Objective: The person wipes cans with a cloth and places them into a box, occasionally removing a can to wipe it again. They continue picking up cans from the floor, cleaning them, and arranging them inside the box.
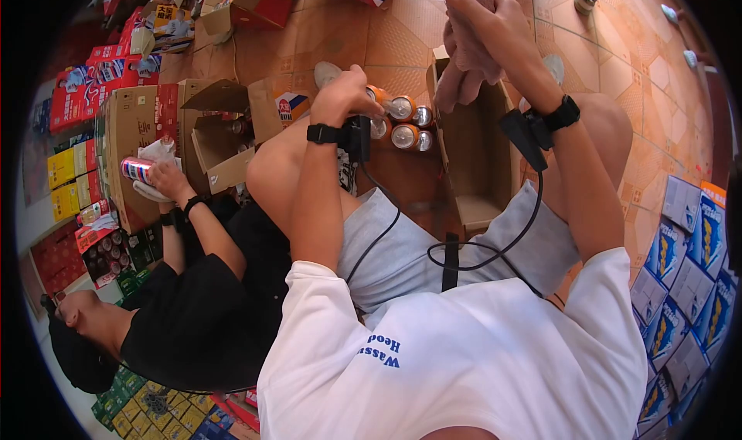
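My left hand is curled at an orange drink can, which lies between its thumb and fingers; part of the grip is hidden. Several more cans stand upright beside it on the floor, among them an orange can and a second orange can. My right hand is closed on a brownish-pink cloth, whose folds hang down over an open cardboard box. That box stands between my knees, right of the cans, and its visible inner side is bare cardboard.
At left, a person in black holds a can and a white cloth over cardboard boxes. An open carton stands near my left knee. Stacked drink packs line the left; blue packs lie at right. Cables hang from my wrists.
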